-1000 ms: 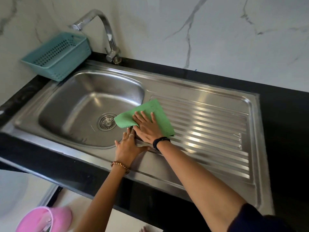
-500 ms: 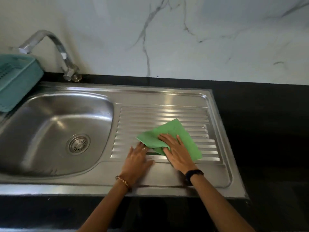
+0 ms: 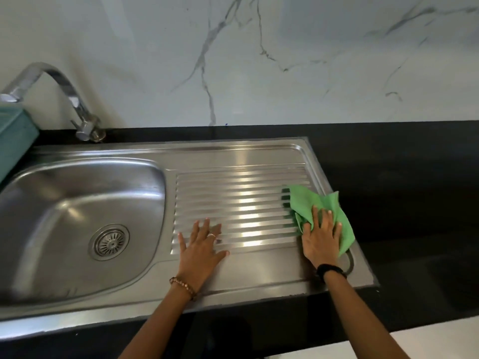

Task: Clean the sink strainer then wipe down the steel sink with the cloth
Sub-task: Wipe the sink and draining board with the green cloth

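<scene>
The steel sink (image 3: pixel 233 154) has a bowl on the left and a ribbed drainboard on the right. A round metal strainer (image 3: pixel 108 242) sits in the bowl's floor. A green cloth (image 3: pixel 308 200) lies crumpled at the drainboard's right end, and my right hand (image 3: pixel 321 239) presses flat on it with straight fingers. My left hand (image 3: pixel 199 247) rests flat on the drainboard's near left part, fingers spread, holding nothing.
A chrome tap (image 3: pixel 77 107) stands behind the bowl. A teal plastic basket (image 3: pixel 15 143) is at the far left edge. Black countertop (image 3: pixel 401 182) surrounds the sink, with a marble wall (image 3: pixel 259 60) behind.
My right hand has slid the cloth from beside the bowl rightward across the drainboard to its right end. My left hand stays on the drainboard, now well apart from the right.
</scene>
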